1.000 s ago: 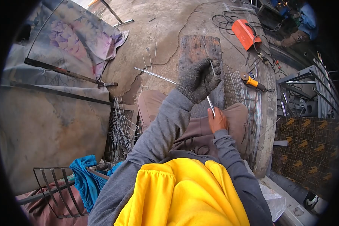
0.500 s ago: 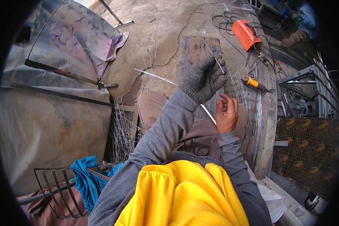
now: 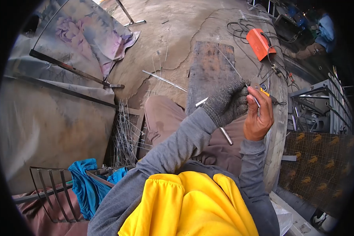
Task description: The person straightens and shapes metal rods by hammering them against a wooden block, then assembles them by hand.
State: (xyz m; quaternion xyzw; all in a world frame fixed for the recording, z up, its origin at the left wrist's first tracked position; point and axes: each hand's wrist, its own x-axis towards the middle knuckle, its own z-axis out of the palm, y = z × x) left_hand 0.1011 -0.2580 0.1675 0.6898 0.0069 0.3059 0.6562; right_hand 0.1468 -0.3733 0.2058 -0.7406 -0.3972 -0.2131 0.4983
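Note:
My left hand (image 3: 229, 103), in a dark grey knitted glove, is closed around a thin metal rod (image 3: 231, 65) that slants up and left over a worn wooden board (image 3: 208, 74). My bare right hand (image 3: 259, 116) is beside it, thumb and fingers pinched on the rod's near end. A shiny metal tube (image 3: 225, 136) passes beneath the gloved hand, showing on both sides of it above my lap; its middle is hidden by the glove. The yellow-handled angle grinder (image 3: 265, 93) lies just beyond my right fingertips, partly covered by them.
An orange machine (image 3: 259, 44) with black cables sits ahead right. Metal rods (image 3: 165, 81) lie on the floor at left; wire mesh (image 3: 124, 137) is by my left leg. Metal frames (image 3: 322, 96) stand at right. Another person (image 3: 325, 31) is at upper right.
My left hand has moved down and right with the rod. My right hand has risen to meet it, fingers now at the rod's end. More of the tube shows below the glove.

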